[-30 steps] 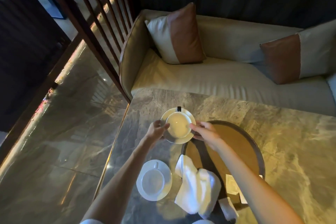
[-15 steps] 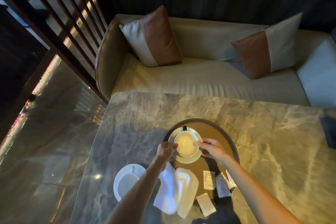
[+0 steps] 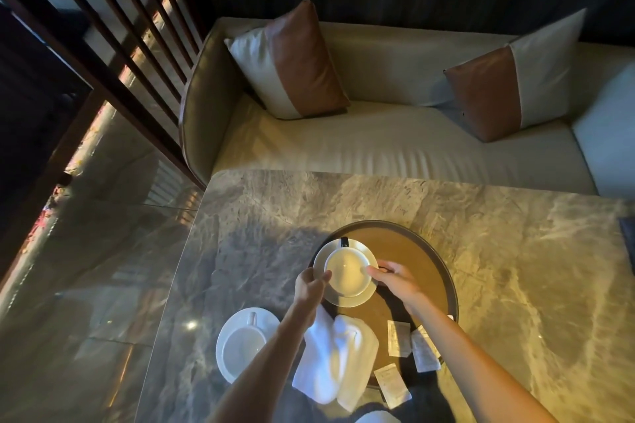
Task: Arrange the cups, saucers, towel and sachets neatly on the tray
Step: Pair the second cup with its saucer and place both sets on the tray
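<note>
Three sachets (image 3: 398, 338): pale and flat, at the near side of the tray; two side by side on its wood, the third nearest the camera at the near rim.
Towel (image 3: 338, 361): white, crumpled, lying across the tray's near-left rim, partly on the bench, just left of the sachets.
Second cup (image 3: 242, 350): white, empty, upright on the second saucer (image 3: 271, 319), handle turned away; off the tray, on the bench left of the towel.
Left hand (image 3: 311, 285): pinching the left rim of the held saucer, thumb on top, forearm crossing above the towel.
Right hand (image 3: 395, 280): fingers curled round the same saucer's right rim.
Held saucer (image 3: 343, 300): white, gripped from both sides over the tray's left part; set down or just above the wood, hard to tell.
Held cup (image 3: 347, 271): white, upright, centred on that saucer between the two hands.
Tray (image 3: 450, 285): round, brown, dark raised rim, far half bare.
Bench (image 3: 481, 216): grey-veined marble, warmly lit, carrying tray and second cup.
Sofa (image 3: 378, 148): cream, directly behind the bench.
Two cushions (image 3: 292, 62): brown and cream, propped against the sofa back, well apart.
Screen (image 3: 120, 27): dark wooden slats, far left.
</note>
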Demonstrator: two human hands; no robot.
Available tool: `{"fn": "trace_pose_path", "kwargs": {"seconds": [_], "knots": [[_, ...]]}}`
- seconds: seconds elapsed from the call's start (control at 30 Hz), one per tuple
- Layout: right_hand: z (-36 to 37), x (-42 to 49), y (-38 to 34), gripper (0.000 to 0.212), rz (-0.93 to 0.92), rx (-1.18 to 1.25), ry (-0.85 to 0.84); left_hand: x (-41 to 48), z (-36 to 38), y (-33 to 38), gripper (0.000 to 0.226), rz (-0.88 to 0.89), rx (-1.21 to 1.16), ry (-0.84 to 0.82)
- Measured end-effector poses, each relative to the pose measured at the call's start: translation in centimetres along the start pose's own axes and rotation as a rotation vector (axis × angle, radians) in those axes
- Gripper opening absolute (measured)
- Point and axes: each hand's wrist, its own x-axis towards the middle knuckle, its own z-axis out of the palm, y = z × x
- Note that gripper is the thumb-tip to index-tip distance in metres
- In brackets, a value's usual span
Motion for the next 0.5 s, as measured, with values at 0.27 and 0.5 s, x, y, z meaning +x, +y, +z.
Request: {"fn": "trace_pose_path", "kwargs": {"seconds": [0.27,0.5], "knots": [[-0.10,0.18,0.54,0.057,0.023,0.009,0.007,0.10,-0.20,0.02,0.024,0.008,0.014,-0.029],[-0.07,0.16,0.78,0.060,0.020,0.020,0.014,-0.12,0.06,0.39,0.024,-0.017,-0.007,-0.012]]}}
